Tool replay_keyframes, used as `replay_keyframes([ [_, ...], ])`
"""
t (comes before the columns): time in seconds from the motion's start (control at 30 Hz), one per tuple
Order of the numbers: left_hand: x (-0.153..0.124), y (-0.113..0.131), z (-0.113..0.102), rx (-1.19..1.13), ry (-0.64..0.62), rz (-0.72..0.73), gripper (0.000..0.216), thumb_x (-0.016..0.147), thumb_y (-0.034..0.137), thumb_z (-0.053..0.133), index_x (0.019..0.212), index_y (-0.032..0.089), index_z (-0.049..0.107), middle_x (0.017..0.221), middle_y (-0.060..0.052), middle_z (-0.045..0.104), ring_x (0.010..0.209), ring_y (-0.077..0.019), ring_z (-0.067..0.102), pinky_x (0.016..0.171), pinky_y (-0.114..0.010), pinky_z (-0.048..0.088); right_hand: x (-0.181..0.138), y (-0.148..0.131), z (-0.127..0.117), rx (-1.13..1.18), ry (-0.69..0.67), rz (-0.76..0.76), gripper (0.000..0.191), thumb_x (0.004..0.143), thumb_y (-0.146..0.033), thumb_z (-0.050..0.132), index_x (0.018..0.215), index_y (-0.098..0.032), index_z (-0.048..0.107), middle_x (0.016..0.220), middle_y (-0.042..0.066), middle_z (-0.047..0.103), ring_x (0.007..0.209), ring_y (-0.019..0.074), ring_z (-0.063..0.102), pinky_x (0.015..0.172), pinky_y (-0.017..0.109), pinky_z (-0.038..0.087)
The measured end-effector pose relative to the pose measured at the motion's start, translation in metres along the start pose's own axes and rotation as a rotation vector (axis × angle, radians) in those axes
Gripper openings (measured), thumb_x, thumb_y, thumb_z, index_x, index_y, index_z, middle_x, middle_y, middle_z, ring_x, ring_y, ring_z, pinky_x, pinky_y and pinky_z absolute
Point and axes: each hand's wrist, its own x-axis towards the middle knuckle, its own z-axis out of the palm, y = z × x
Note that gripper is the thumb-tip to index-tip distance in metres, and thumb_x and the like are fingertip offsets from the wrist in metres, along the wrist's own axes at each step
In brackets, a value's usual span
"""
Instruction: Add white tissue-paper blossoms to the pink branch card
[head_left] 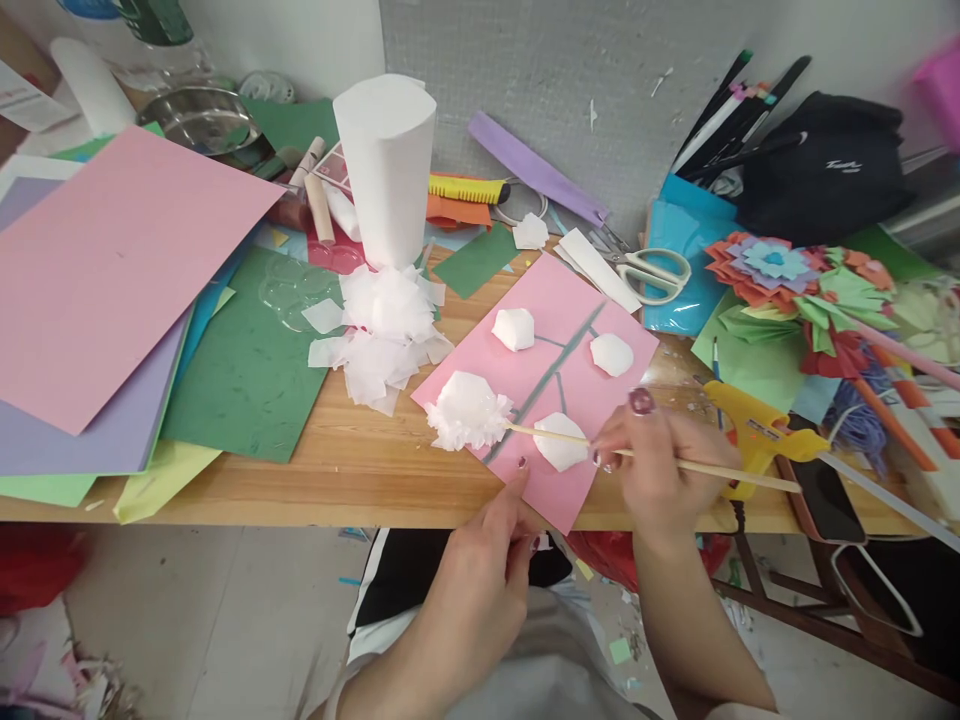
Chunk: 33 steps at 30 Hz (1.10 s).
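My right hand pinches a thin wooden stick. The stick's tip meets the edge of a ruffled white tissue-paper puff at the left of a pink card. Grey-green painted lines run across the card like a stem with branches. Smooth white paper pieces sit on it: one at the upper left, one at the right and one below the stick. My left hand grips the card's near edge, with a fingertip on top.
Loose white tissue squares lie left of the card, before a tall white paper roll. Coloured paper sheets are stacked at the left. Scissors, a yellow glue gun, a phone and paper flowers lie to the right.
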Motion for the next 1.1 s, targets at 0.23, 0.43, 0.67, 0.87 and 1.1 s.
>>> replay_keyframes([
  [0.23, -0.007, 0.01, -0.029, -0.221, 0.272, -0.019, 0.01, 0.091, 0.016, 0.06, 0.095, 0.022, 0.066, 0.095, -0.004, 0.076, 0.088, -0.0149, 0.074, 0.08, -0.024, 0.061, -0.011, -0.006, 0.004, 0.056, 0.051, -0.054, 0.045, 0.094, -0.029, 0.056, 0.05, -0.021, 0.065, 0.04, -0.004, 0.056, 0.035, 0.0086, 0.051, 0.038, 0.024, 0.037],
  [0.43, 0.005, 0.016, -0.051, -0.319, 0.633, 0.055, 0.015, 0.081, 0.017, 0.075, 0.092, 0.02, 0.065, 0.09, -0.003, 0.076, 0.087, -0.0156, 0.075, 0.082, -0.025, 0.062, -0.011, -0.006, 0.01, -0.074, 0.093, -0.076, 0.043, 0.093, -0.029, 0.058, 0.051, -0.021, 0.066, 0.041, -0.003, 0.058, 0.035, 0.0081, 0.052, 0.039, 0.023, 0.039],
  [0.67, 0.022, 0.018, -0.056, -0.317, 0.717, 0.141, 0.024, 0.079, 0.012, 0.078, 0.094, 0.02, 0.062, 0.088, -0.001, 0.079, 0.085, -0.0152, 0.076, 0.083, -0.025, 0.063, -0.016, -0.007, 0.004, -0.02, 0.252, 0.002, 0.045, 0.09, -0.035, 0.061, 0.047, -0.021, 0.064, 0.035, -0.004, 0.053, 0.031, 0.0101, 0.049, 0.035, 0.025, 0.035],
  [0.87, 0.037, 0.026, -0.053, -0.202, 0.804, 0.273, 0.025, 0.083, 0.012, 0.073, 0.104, 0.02, 0.063, 0.11, -0.005, 0.076, 0.095, -0.0165, 0.075, 0.085, -0.025, 0.062, -0.014, -0.016, 0.008, 0.117, 0.395, -0.052, 0.043, 0.085, -0.028, 0.063, 0.042, -0.022, 0.06, 0.034, -0.005, 0.05, 0.025, 0.009, 0.044, 0.028, 0.024, 0.033],
  [1.1, 0.04, 0.025, -0.052, -0.164, 0.774, 0.3, 0.035, 0.08, 0.011, 0.075, 0.111, 0.021, 0.062, 0.087, -0.001, 0.077, 0.087, -0.0162, 0.075, 0.085, -0.029, 0.062, -0.001, -0.019, 0.015, 0.264, 0.405, 0.001, 0.044, 0.084, -0.022, 0.061, 0.04, -0.02, 0.057, 0.031, -0.007, 0.045, 0.023, 0.0072, 0.04, 0.027, 0.022, 0.031],
])
